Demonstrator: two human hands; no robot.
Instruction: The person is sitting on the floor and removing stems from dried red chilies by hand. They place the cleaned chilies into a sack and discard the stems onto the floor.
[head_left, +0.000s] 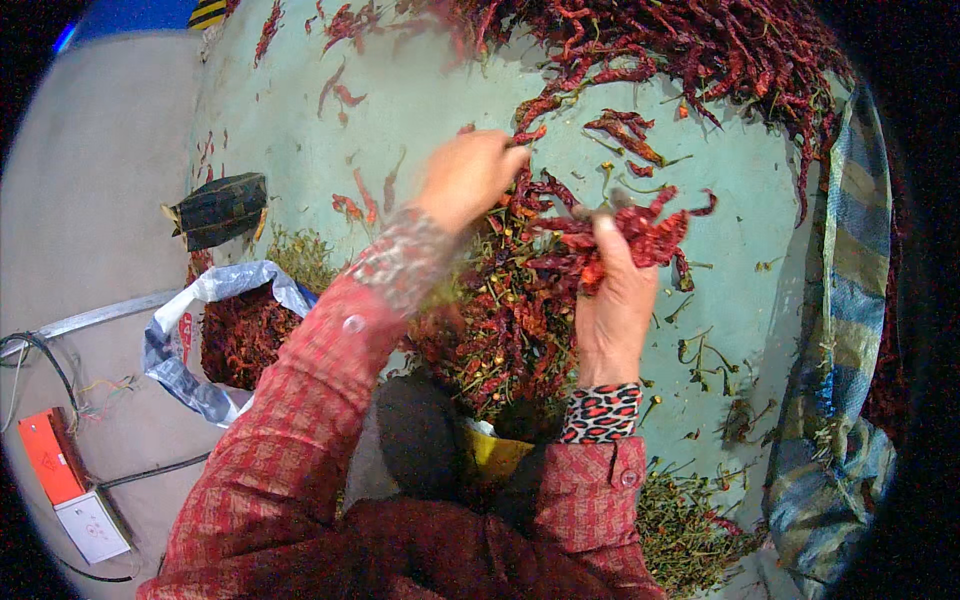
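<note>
A bunch of dried red chili peppers (649, 229) is clasped in my right hand (619, 307), the thumb lying over it. To its left my left hand (472, 180), blurred, has its fingers together at a dried chili (529, 135); whether they grip it I cannot tell. Below and between the hands lies a heap of chilies, stems and seeds (502, 330). A few loose chilies (626, 139) lie above my right hand on the pale green surface (720, 285).
A large pile of dried chilies (697, 45) covers the top right. At left stands an open bag (169, 360) of dark red pieces, near a black packet (221, 210). Stems (682, 525) are heaped at lower right, beside a striped woven sheet (855, 285). Cables and boxes (52, 457) lie lower left.
</note>
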